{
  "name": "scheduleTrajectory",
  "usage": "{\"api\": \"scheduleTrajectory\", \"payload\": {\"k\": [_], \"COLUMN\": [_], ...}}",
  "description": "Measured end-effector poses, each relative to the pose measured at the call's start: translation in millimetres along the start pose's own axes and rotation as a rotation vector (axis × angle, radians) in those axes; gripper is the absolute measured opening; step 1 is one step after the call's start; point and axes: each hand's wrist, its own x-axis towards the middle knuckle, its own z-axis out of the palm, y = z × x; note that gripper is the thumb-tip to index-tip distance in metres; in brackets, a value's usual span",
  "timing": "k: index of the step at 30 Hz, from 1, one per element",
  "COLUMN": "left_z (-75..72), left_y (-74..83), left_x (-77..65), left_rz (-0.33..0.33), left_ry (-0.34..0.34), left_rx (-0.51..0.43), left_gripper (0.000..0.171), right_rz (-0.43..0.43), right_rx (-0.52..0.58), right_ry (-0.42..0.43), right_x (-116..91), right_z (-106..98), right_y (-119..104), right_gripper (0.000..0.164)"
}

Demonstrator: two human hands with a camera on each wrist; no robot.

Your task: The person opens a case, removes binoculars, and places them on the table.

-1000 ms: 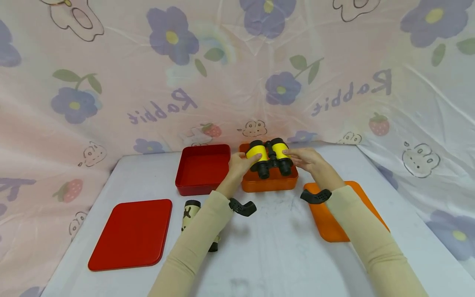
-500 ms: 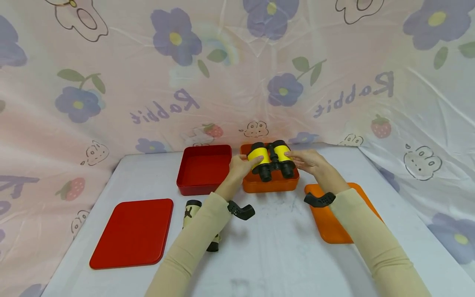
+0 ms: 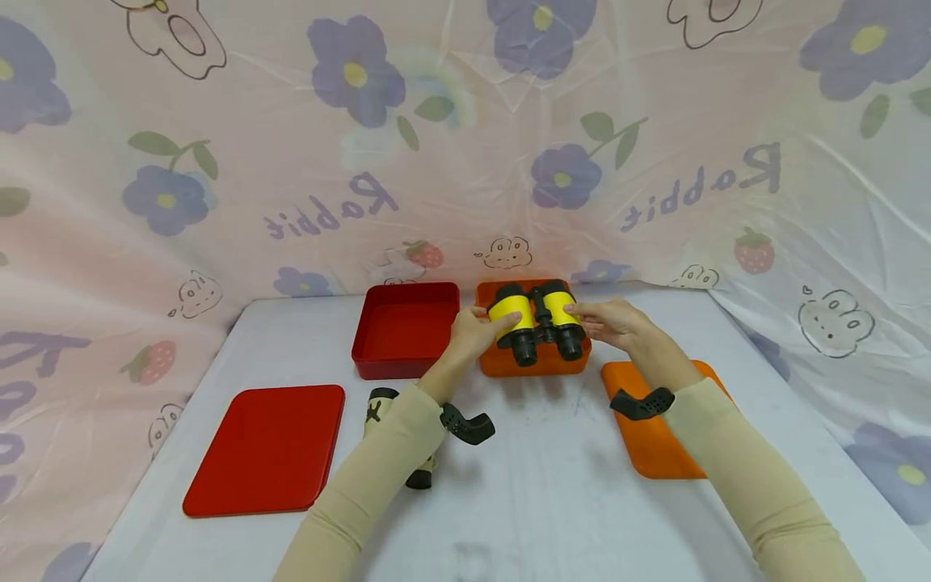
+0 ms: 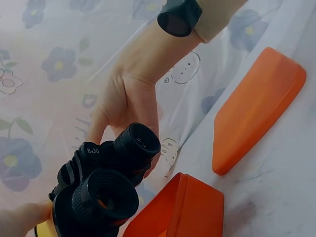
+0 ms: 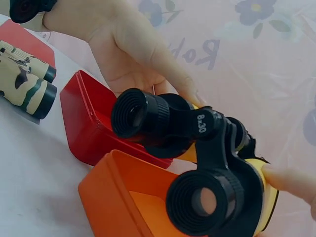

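Yellow-and-black binoculars [image 3: 541,319], marked 8x30 in both wrist views, are held over the orange box [image 3: 502,368], eyepieces toward me. My left hand [image 3: 469,333] grips the left barrel, thumb on top of the yellow band. On the other barrel, my right hand [image 3: 618,323] pinches the yellow side with thumb and fingers; some of those fingers are hidden behind it. Through the right wrist view the orange box [image 5: 113,197] shows its bare inner floor below the binoculars [image 5: 207,148].
To the left of the orange box stands an open red box [image 3: 403,331]. A red lid [image 3: 265,453] lies at front left, an orange lid [image 3: 655,428] under my right forearm. Camouflage binoculars [image 5: 24,79] lie on the table, partly covered by my left sleeve in the head view.
Both hands have drawn the yellow binoculars slightly toward me and lower in the head view, with the eyepieces now nearer the box's front edge. The head view has shifted a little.
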Motion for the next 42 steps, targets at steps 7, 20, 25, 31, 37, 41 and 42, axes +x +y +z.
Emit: {"api": "scheduleTrajectory", "payload": {"k": [7,20,25,31,37,41,42], "left_z": [-0.5,-2.4,-1.0,2.6,7.1,6.3,5.9], "left_y": [0.6,-10.9,-17.5,-26.3,-32.6,-35.3,-36.0], "left_x": [-6.2,-26.2,-31.8,-35.7,-38.7,-43.5,-44.4], "left_rz": [0.04,0.086,0.113,0.14,0.169,0.159,0.159], "left_ry": [-0.011,-0.059,-0.099,-0.116,-0.12,-0.111,-0.11], "left_rx": [0.041,0.087,0.097,0.117,0.13,0.132,0.133], "left_gripper": [0.081,0.077,0.076,0.072,0.069,0.065,0.064], "right_rz": [0.004,0.031,0.019,-0.006,-0.009,-0.007,-0.008], "right_rx": [0.002,-0.087,-0.161,-0.209,-0.239,-0.229,-0.224], "right_ry": [0.008,-0.024,-0.039,-0.076,-0.084,-0.095,-0.093], "right_x": [-6.7,-19.1,-23.5,-26.1,-29.9,-33.1,-33.9], "right_z": [-2.1,-5.7,-9.6,-13.2,-17.0,-14.7,-13.5], "right_y": [0.7,18.6,27.4,37.0,42.8,44.8,45.0], "right_gripper": [0.088,0.078,0.082,0.082,0.069,0.067,0.068]}}
